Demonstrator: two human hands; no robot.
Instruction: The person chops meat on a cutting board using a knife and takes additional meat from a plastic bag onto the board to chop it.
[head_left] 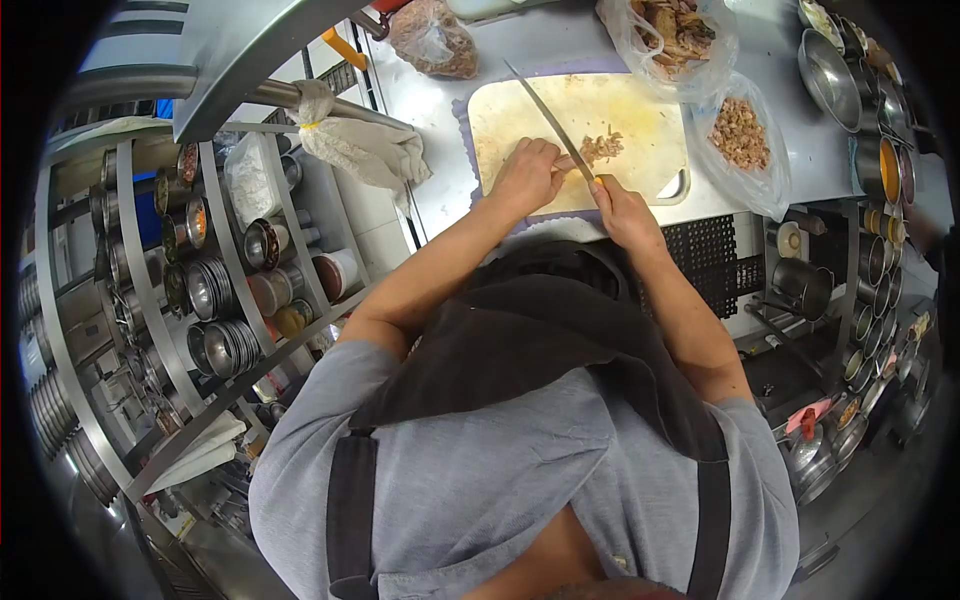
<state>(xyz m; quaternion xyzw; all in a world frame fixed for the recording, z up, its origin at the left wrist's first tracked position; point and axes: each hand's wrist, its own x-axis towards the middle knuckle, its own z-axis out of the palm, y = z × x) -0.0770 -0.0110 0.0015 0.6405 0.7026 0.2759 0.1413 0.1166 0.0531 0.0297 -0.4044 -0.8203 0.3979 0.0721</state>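
Observation:
A long knife (545, 108) points up and to the left over the white cutting board (640, 90). My right hand (627, 212) is wrapped round its handle at the board's lower edge. Beside the blade, my left hand (529, 176) has its fingers curled over a small piece of meat (566, 163) on the board. Chopped meat (602, 148) lies just right of the blade. Right of the board, a clear plastic bag (738, 135) is open and holds diced meat.
Another plastic bag (675, 38) with larger meat pieces stands at the top. A tied bag (432, 38) sits at upper left. A cloth (360, 145) hangs on a rail. Metal bowls (832, 78) line the right; shelves of containers (210, 290) stand left.

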